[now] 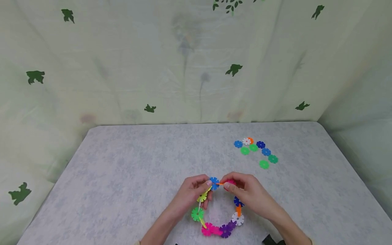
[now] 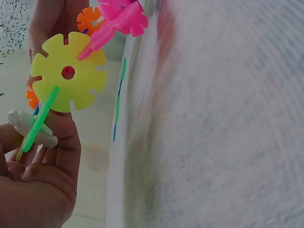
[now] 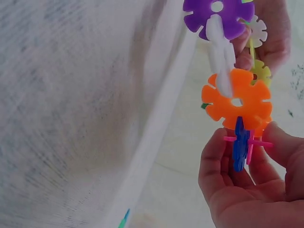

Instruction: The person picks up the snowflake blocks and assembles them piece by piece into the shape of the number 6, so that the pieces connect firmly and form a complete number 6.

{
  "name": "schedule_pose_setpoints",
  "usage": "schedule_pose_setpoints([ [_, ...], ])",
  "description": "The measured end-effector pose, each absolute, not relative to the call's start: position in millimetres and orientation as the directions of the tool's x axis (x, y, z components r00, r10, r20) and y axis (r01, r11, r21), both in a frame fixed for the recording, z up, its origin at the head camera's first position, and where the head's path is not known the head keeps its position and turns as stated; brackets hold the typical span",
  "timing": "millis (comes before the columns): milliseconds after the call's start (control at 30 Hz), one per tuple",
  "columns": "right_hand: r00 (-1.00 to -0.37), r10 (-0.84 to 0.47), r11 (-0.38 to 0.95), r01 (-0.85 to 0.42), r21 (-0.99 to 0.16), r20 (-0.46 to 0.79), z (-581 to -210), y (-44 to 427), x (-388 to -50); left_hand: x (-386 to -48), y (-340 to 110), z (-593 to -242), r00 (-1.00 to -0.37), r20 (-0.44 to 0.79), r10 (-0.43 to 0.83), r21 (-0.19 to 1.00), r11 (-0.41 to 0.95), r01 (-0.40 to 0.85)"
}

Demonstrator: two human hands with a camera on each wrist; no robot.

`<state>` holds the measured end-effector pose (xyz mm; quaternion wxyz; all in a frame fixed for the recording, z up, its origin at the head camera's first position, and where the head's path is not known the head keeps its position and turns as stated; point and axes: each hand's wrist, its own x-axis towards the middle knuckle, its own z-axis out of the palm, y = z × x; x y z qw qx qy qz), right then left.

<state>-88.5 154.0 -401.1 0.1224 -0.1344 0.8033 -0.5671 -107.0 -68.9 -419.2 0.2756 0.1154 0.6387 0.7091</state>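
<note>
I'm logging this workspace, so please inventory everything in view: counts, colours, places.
Linked snowflake-disc chain: one, multicoloured, looped between the hands; its discs partly hidden, so uncounted
Loose snowflake discs: nine visible (four green, two mid-blue, one dark blue, one white, one orange), table's right side, beyond the hands
Table: one, mottled grey, beneath the work
Curtain backdrop: count unclear, pale green, behind and beside the table
Bird-shaped prints: seven, dark green, on the backdrop
Leafy print: one, green, backdrop's top
Unidentified object: one, black, bottom edge near right forearm
Left hand: one, bare, pinching the chain
Right hand: one, bare, pinching the chain
</note>
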Motion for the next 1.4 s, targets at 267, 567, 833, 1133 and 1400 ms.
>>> schedule_pose_setpoints([
  [267,-0.930,-0.356,0.341,-0.041,-0.939,-0.089,-404,156,-94,-107,-68,-419,-0.829,-0.216,0.517,0.964,-0.023,-0.266],
  [567,-0.951,-0.292,0.404,-0.025,-0.915,-0.103,-402,178,-101,-110,-70,-418,-0.839,-0.208,0.503,0.963,-0.046,-0.267],
  [833,-0.980,-0.189,0.570,-0.059,-0.820,-0.061,-402,222,-117,-110,-72,-414,-0.850,-0.157,0.503,0.971,-0.077,-0.225],
  [1133,-0.976,-0.209,0.774,-0.124,-0.621,-0.066,-413,267,-140,-109,-75,-406,-0.871,-0.100,0.481,0.988,-0.052,-0.143],
  [1400,-0.966,-0.232,0.802,-0.123,-0.584,-0.116,-426,278,-154,-106,-74,-405,-0.886,-0.030,0.463,0.998,-0.027,-0.048],
])
